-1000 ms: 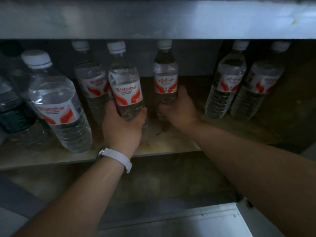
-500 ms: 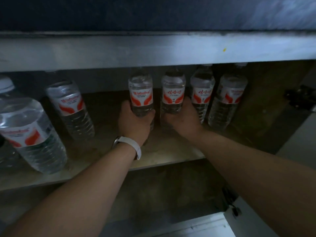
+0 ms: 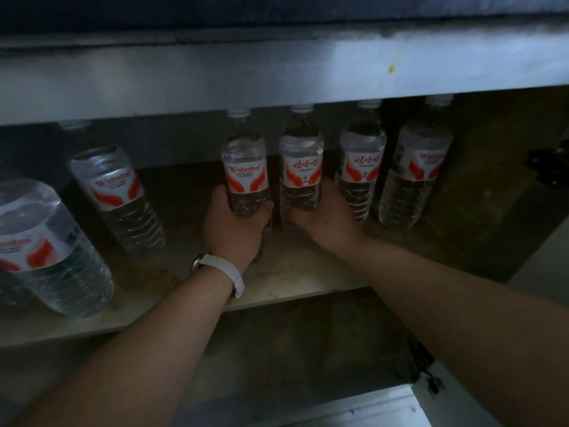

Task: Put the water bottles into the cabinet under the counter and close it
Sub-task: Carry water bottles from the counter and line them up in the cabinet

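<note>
Clear water bottles with red-and-white labels stand on the cabinet shelf under the counter. My left hand, with a white watch strap on its wrist, grips the lower part of one upright bottle. Right beside it my right hand wraps around a second upright bottle. Two more bottles stand to the right, the nearer one close against my right hand. Further left on the shelf are another bottle and a large one.
The counter's metal front edge hangs low over the bottle caps. The cabinet's dark right wall carries a black hinge. A lower compartment opens below the shelf, and a pale door panel shows at the bottom.
Both hands have carried their bottles to the right along the shelf, up next to the two right-hand bottles. The view has shifted too; the counter edge now covers more of the caps.
</note>
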The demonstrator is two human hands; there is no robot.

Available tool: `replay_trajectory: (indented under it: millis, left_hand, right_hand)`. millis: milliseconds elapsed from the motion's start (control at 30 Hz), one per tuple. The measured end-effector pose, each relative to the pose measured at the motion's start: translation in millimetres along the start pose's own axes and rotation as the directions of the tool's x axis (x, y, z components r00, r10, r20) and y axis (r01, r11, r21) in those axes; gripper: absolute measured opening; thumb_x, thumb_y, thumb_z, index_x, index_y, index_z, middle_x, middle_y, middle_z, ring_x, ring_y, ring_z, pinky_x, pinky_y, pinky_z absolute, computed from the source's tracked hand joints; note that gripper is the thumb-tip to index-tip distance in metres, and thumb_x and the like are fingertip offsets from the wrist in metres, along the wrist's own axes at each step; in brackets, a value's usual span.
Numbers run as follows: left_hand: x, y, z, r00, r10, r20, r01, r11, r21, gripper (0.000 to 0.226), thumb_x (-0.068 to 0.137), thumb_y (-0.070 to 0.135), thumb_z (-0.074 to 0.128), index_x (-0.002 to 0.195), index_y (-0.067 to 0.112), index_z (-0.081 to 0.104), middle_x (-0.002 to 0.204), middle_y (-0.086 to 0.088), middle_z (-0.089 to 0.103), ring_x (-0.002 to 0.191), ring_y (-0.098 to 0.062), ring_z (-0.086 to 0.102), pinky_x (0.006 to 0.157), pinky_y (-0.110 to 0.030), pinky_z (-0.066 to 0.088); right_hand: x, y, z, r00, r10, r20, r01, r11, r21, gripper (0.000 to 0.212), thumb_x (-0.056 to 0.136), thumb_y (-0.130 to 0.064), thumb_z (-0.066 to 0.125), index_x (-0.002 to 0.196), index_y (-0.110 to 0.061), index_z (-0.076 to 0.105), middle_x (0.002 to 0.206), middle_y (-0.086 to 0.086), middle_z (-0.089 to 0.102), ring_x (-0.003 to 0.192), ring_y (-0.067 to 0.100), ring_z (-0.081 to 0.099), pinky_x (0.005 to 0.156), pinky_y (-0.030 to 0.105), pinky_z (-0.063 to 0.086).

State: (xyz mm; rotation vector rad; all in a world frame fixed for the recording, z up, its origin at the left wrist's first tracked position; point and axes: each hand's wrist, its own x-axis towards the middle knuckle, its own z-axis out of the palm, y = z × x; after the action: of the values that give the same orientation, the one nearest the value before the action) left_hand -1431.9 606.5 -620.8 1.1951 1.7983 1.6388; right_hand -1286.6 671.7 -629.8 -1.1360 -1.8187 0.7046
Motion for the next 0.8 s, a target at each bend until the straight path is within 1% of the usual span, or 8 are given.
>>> replay_trajectory:
  millis: [100, 200, 300, 367, 433, 533, 600, 800]
  left_hand:
    - [-1.6, -2.0, -0.6, 1.0, 0.011, 0.001, -0.011, 1.0, 0.009, 0.051, 0.083, 0.027, 0.08, 0.12, 0.037, 0.047, 0.107, 0.023, 0.053, 0.106, -0.003, 0.052, 0.09, -0.027, 0.042]
    - [-2.9, -2.1, -4.1, 1.0, 0.018, 0.012, -0.019, 0.998, 0.065, 0.054, 0.084, 0.029, 0.079, 0.13, 0.031, 0.052, 0.117, 0.018, 0.056, 0.109, -0.003, 0.052, 0.091, -0.027, 0.04]
    - [-10.7, -1.7, -12.7, 0.998, 0.028, 0.06, -0.036, 0.989, 0.144, 0.047, 0.088, 0.032, 0.075, 0.131, 0.033, 0.056, 0.118, 0.018, 0.058, 0.114, -0.007, 0.055, 0.085, -0.022, 0.039]
    - [-23.5, -0.4, -23.3, 0.997, 0.032, 0.066, -0.042, 0.988, 0.147, 0.046, 0.088, 0.034, 0.074, 0.129, 0.038, 0.054, 0.117, 0.023, 0.057, 0.113, -0.005, 0.055, 0.08, -0.017, 0.039]
    - [-40.0, 0.7, -38.0, 0.998, 0.036, 0.044, -0.042, 0.989, 0.14, 0.052, 0.087, 0.034, 0.075, 0.133, 0.037, 0.053, 0.126, 0.021, 0.059, 0.116, -0.004, 0.056, 0.088, -0.021, 0.043]
    - [-68.7, 1.0, -69.4, 0.995, 0.088, -0.037, -0.081, 0.984, 0.16, 0.051, 0.086, 0.028, 0.072, 0.134, 0.033, 0.055, 0.131, 0.015, 0.058, 0.12, -0.005, 0.054, 0.098, -0.029, 0.042]
    - [-83.1, -3.0, -93.6, 0.987, 0.126, -0.104, -0.11, 0.983, 0.147, 0.044, 0.085, 0.022, 0.07, 0.125, 0.034, 0.058, 0.124, 0.015, 0.061, 0.116, -0.005, 0.057, 0.098, -0.032, 0.046]
    - [-85.0, -30.6, -168.1, 0.877, 0.269, -0.397, -0.188, 0.955, 0.23, 0.032, 0.088, 0.034, 0.068, 0.116, 0.024, 0.058, 0.115, -0.004, 0.064, 0.105, -0.017, 0.063, 0.087, -0.043, 0.057]
  right_hand:
    - [-2.3, -0.9, 2.9, 0.999, 0.02, 0.028, -0.021, 0.999, 0.026, 0.05, 0.083, -0.031, 0.075, 0.127, -0.024, 0.053, 0.124, -0.011, 0.061, 0.114, 0.005, 0.057, 0.093, 0.021, 0.046]
    - [-5.5, -2.7, 0.6, 0.997, 0.043, 0.067, -0.046, 0.998, 0.047, 0.052, 0.085, -0.034, 0.073, 0.131, -0.025, 0.051, 0.128, -0.008, 0.061, 0.119, 0.007, 0.056, 0.1, 0.029, 0.047]
    - [-16.4, -9.3, -6.2, 0.989, 0.114, 0.091, -0.12, 0.99, 0.072, 0.05, 0.087, -0.036, 0.072, 0.13, -0.033, 0.047, 0.135, -0.011, 0.056, 0.121, 0.001, 0.05, 0.088, 0.011, 0.037]
    - [-26.0, -16.2, -10.0, 0.984, 0.163, 0.078, -0.171, 0.98, 0.103, 0.05, 0.088, -0.038, 0.07, 0.131, -0.036, 0.045, 0.13, -0.015, 0.055, 0.114, -0.002, 0.048, 0.085, 0.014, 0.035]
    - [-36.6, -22.5, -13.8, 0.976, 0.209, 0.059, -0.216, 0.966, 0.144, 0.054, 0.088, -0.038, 0.069, 0.136, -0.035, 0.043, 0.118, -0.022, 0.051, 0.104, -0.005, 0.047, 0.082, 0.016, 0.037]
    - [-55.7, -27.0, -13.2, 0.975, 0.222, 0.001, -0.22, 0.965, 0.144, 0.051, 0.087, -0.037, 0.07, 0.131, -0.037, 0.044, 0.103, -0.028, 0.047, 0.085, -0.014, 0.044, 0.069, 0.013, 0.035]
    - [-66.7, -31.1, -7.2, 0.978, 0.206, -0.038, -0.201, 0.974, 0.104, 0.046, 0.087, -0.034, 0.07, 0.127, -0.039, 0.046, 0.102, -0.025, 0.05, 0.086, -0.01, 0.047, 0.071, 0.017, 0.039]
    - [-69.9, -60.7, 36.7, 0.974, 0.146, 0.176, -0.164, 0.982, 0.092, 0.036, 0.09, -0.026, 0.067, 0.117, -0.039, 0.047, 0.1, -0.021, 0.056, 0.088, -0.005, 0.056, 0.067, 0.013, 0.041]
